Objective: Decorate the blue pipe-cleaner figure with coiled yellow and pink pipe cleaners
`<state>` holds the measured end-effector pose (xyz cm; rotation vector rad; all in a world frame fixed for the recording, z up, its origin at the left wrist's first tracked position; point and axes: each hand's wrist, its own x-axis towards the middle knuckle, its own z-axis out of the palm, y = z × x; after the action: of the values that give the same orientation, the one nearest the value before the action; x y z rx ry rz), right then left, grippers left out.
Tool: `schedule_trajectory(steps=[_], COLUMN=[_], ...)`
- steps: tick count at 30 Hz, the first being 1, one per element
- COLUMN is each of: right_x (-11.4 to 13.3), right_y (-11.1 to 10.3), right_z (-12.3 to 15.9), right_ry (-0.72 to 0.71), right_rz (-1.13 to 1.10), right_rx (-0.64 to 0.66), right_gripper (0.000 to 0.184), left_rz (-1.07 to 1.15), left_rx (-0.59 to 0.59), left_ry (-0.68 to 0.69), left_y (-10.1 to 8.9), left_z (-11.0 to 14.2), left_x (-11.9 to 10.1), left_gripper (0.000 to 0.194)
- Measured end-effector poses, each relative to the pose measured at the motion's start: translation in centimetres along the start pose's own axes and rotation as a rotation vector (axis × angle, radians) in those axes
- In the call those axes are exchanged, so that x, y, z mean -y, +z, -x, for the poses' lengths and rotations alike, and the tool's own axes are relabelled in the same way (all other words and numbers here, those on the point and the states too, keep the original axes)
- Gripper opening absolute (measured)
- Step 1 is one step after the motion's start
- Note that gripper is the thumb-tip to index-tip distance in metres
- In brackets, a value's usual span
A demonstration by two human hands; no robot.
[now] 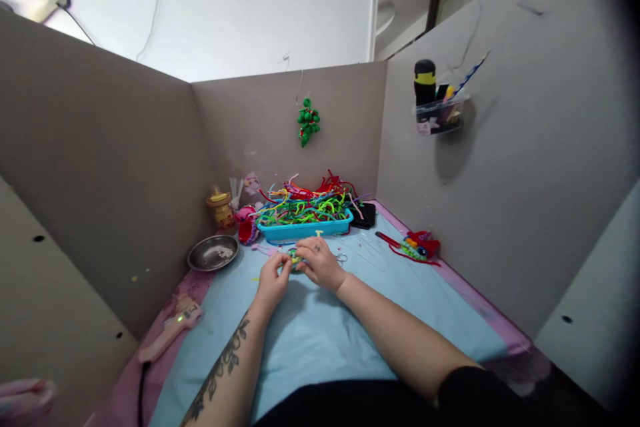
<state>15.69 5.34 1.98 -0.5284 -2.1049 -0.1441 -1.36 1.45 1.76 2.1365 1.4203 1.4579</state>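
Note:
Both hands meet over the middle of the light blue table cover (310,340), close in front of a blue tray (300,232). Between them is a small green and yellow craft piece (295,259), mostly hidden by the fingers. My left hand (274,277) pinches its left side with thumb and forefinger. My right hand (320,263), with a ring on one finger, curls over the right side of the same piece. A pair of scissors (342,258) lies just right of my right hand. The tray is heaped with colourful fuzzy stems (310,203).
A metal bowl (214,253) with small white bits stands at the left, and a pink glue gun (173,330) lies nearer. A red-handled cutter (387,239) and a colourful craft figure (420,247) lie right. Grey partitions (285,120) enclose the table; a bin (440,117) hangs right.

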Motion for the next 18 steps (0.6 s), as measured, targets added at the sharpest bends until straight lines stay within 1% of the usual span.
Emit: schedule_trajectory(steps=[2, 4, 5, 6, 7, 9, 10, 11, 12, 14, 16, 18], right_x=[-1.2, -3.0, -3.9, -4.8, -5.5, -6.3, -6.5, -6.6, -6.5, -6.3, -6.2, -6.2], right_y=[-0.6, -1.0, -1.1, -1.1, -1.0, -0.8, -0.7, -0.7, -0.7, -0.8, -1.0, -1.2], right_z=[0.0, 0.1, 0.1, 0.2, 0.2, 0.3, 0.2, 0.2, 0.2, 0.1, 0.1, 0.2], right_ry=[0.113, 0.31, 0.434, 0.571, 0.726, 1.004, 1.098, 1.15, 1.166, 1.141, 1.105, 1.08], right_rz=[-0.04, -0.102, -0.155, -0.234, -0.346, -0.653, -0.822, -0.978, -1.108, -1.265, -1.298, -1.273], right_rx=[-0.134, -0.291, -0.344, -0.374, -0.373, -0.323, -0.297, -0.285, -0.287, -0.31, -0.311, -0.298], right_gripper=[0.036, 0.038, 0.037, 0.036, 0.036, 0.034, 0.033, 0.031, 0.03, 0.027, 0.027, 0.028], left_rz=[-0.095, -0.161, -0.176, -0.181, -0.18, -0.174, -0.172, -0.173, -0.173, -0.173, -0.173, -0.176], left_rx=[-0.09, -0.156, -0.182, -0.201, -0.214, -0.216, -0.206, -0.19, -0.174, -0.143, -0.116, -0.094], left_ry=[0.048, 0.079, 0.085, 0.089, 0.095, 0.108, 0.115, 0.124, 0.133, 0.155, 0.176, 0.188], left_y=[-0.3, -0.6, -0.7, -0.8, -0.9, -0.9, -0.9, -0.9, -0.8, -0.8, -0.7, -0.7], left_z=[0.0, 0.0, 0.0, -0.1, -0.1, -0.1, -0.1, -0.2, -0.2, -0.2, -0.2, -0.3], left_x=[0.2, 0.4, 0.5, 0.5, 0.5, 0.6, 0.5, 0.5, 0.5, 0.4, 0.3, 0.2], left_gripper=[0.017, 0.015, 0.015, 0.015, 0.015, 0.015, 0.015, 0.015, 0.015, 0.015, 0.015, 0.015])
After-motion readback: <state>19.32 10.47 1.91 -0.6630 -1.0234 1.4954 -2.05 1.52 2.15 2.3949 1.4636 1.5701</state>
